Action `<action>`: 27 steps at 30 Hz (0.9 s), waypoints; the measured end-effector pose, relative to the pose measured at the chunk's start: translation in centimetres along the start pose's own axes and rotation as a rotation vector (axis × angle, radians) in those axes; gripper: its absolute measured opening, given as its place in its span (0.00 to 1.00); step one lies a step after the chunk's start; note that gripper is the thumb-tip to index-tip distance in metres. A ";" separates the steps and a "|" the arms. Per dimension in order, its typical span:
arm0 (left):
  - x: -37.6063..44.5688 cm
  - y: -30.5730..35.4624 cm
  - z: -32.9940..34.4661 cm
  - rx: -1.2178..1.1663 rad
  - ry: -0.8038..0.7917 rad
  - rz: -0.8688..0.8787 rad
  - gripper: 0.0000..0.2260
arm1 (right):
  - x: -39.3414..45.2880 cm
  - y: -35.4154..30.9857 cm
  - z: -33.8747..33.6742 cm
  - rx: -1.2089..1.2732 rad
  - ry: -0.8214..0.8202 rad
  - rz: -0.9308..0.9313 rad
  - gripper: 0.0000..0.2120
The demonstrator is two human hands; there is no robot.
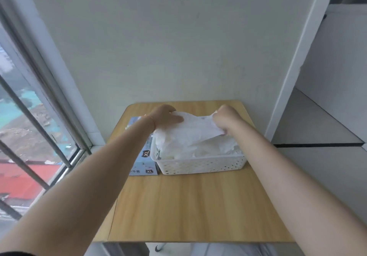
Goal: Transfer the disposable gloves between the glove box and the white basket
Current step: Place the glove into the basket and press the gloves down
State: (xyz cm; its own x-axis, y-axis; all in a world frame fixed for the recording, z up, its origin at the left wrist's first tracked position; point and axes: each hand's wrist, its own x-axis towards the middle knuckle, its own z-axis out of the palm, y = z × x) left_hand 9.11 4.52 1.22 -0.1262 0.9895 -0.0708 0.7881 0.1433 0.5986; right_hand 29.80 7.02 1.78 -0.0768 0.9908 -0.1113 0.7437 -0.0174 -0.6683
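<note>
I see a small wooden table [178, 206] with a light grain and rounded far corners, pushed up against the wall. Two things lie directly on it, both in its far half. The white basket [200, 165], a perforated plastic tray, stands about midway across the table's width, heaped with thin white gloves [198, 142]. The glove box [144, 160], pale blue and marked XL on its top and its near end, lies flat just to the left of the basket, its long side touching or nearly touching the basket's wall. On the near side of the basket I see only bare tabletop.
</note>
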 end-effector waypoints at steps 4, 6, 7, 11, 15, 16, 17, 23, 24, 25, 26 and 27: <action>1.1 1.3 1.7 0.117 -0.052 -0.026 0.16 | 0.6 2.4 0.1 -0.085 0.044 0.033 0.17; 0.7 1.6 1.4 0.191 -0.143 -0.044 0.19 | 0.9 3.3 0.4 -0.137 0.072 0.031 0.19; 0.5 1.8 1.2 0.215 -0.189 -0.046 0.20 | 0.9 3.7 0.5 -0.156 0.085 0.024 0.19; -0.1 2.2 -0.6 0.281 -0.260 -0.053 0.20 | 0.5 3.9 0.7 -0.245 0.136 -0.040 0.17; -1.0 3.0 -0.9 0.364 0.016 -0.011 0.20 | 0.3 3.7 0.7 -0.373 0.174 -0.093 0.17; -1.5 3.3 -0.4 0.361 0.153 0.034 0.20 | 0.2 3.7 0.7 -0.399 0.190 -0.107 0.17; -2.2 3.6 0.4 0.341 0.265 0.116 0.18 | 0.1 3.7 0.8 -0.421 0.204 -0.120 0.18; -4.3 4.3 5.4 0.547 0.012 0.283 0.21 | -0.7 3.9 1.1 -0.510 0.242 -0.205 0.18; -4.4 4.0 5.6 0.603 -0.052 0.223 0.28 | -0.9 3.9 1.1 -0.535 0.248 -0.215 0.18; -4.5 3.6 5.6 0.619 -0.119 0.169 0.33 | -1.0 3.9 1.0 -0.564 0.248 -0.220 0.18; -4.6 3.2 5.5 0.607 -0.181 0.124 0.37 | -1.1 3.9 0.9 -0.593 0.249 -0.225 0.18; -4.6 3.0 5.4 0.570 -0.220 0.105 0.39 | -1.2 3.9 0.8 -0.623 0.264 -0.227 0.17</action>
State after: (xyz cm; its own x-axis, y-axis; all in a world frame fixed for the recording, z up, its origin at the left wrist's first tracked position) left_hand 15.35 0.51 -0.94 0.0493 0.9710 -0.2341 0.9951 -0.0276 0.0950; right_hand 32.27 5.64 -1.33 -0.1701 0.9617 0.2150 0.9756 0.1950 -0.1004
